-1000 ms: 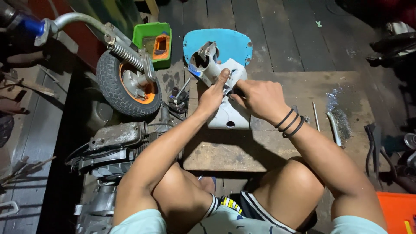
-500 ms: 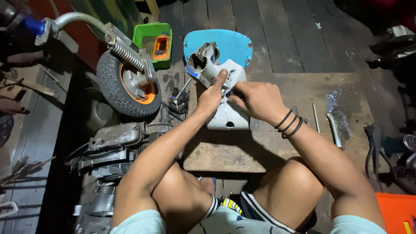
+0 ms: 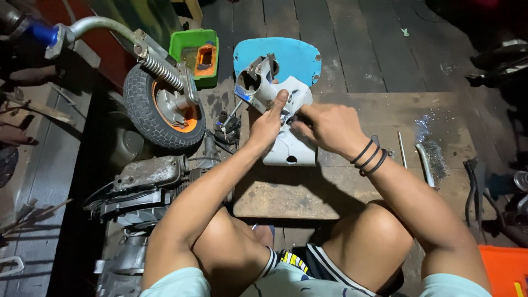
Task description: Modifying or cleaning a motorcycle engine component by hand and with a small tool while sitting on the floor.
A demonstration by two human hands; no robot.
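Fingers of left hand (image 3: 268, 123) and right hand (image 3: 328, 127) gripping pale, curved scooter cover (image 3: 286, 144), blue-topped, scuffed.

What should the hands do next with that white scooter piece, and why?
Probably keep the left hand pressing its thumb on the white scooter cover to steady it while the right hand works its fingers at the middle. Both hands grip the cover on the wooden board, and nothing looks loose yet.

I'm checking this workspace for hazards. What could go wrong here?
The left hand alone steadies the pale housing while the right hand works at it; a slip could pinch fingers. The loose metal rods by the board's edge may roll off.
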